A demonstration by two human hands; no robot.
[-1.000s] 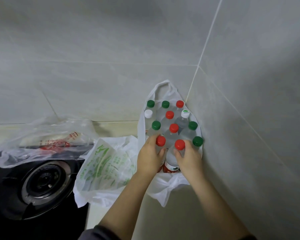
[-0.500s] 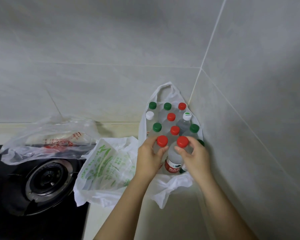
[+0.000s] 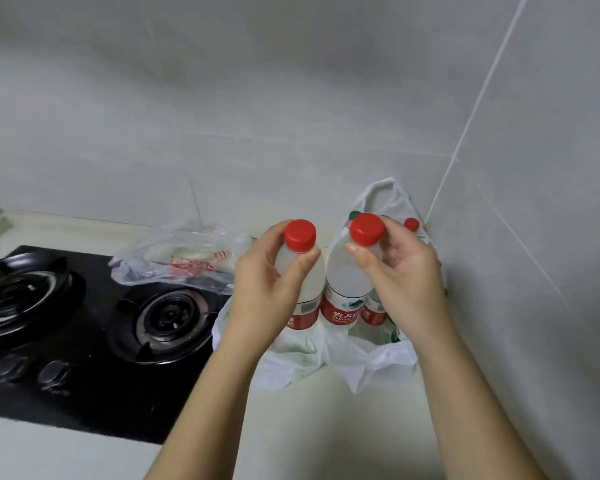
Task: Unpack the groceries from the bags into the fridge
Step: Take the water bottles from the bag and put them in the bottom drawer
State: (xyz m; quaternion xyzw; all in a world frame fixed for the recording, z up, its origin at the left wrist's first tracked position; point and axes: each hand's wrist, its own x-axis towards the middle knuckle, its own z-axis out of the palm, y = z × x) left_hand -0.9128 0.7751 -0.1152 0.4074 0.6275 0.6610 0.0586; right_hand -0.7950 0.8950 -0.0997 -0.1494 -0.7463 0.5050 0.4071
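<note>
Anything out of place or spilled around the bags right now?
Nothing spilled or damaged. One oddity: the clear plastic bag lies partly on the black gas hob, just behind a burner; no flame shows.

- One view only was provided, taken by a wide-angle camera worn on the person's head.
- It was aimed forward and down at a countertop (image 3: pixel 326 431) set in a corner of tiled walls (image 3: pixel 257 98), with the hob (image 3: pixel 84 341) kept at the left.
- The left hand (image 3: pixel 267 292), gripping the left bottle (image 3: pixel 314 289), and the right hand (image 3: pixel 406 282), gripping the right bottle (image 3: pixel 343 278), were caught close to the lens, near mid-frame.
</note>
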